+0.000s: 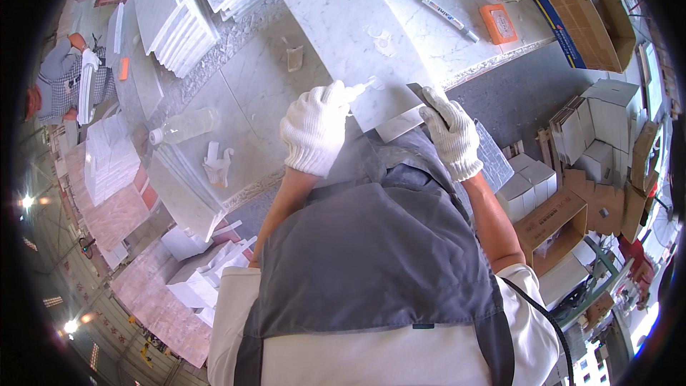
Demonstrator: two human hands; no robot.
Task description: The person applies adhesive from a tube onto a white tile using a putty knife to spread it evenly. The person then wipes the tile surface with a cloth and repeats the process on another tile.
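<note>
A pale, grey-veined marble slab (361,36) lies at a slant in front of me, with small glossy wet-looking patches on its face. My left hand (314,129), in a white knitted glove, is closed on a small white nozzle bottle (357,90). Its narrow tip meets the slab beside one patch; the glove hides most of the bottle. My right hand (454,132), gloved alike, grips a putty knife (419,93) with a dark flat blade, close to the slab's near right edge. A smaller marble piece (399,124) shows under that near edge.
Ahead right lie a white marker (449,18), an orange block (498,23) and a cardboard box (582,14). Stacked marble tiles (175,18) stand far left, near a clear plastic bottle (187,126) and a crumpled glove (217,164). Another person (68,78) works at the left. White cartons (529,182) sit right.
</note>
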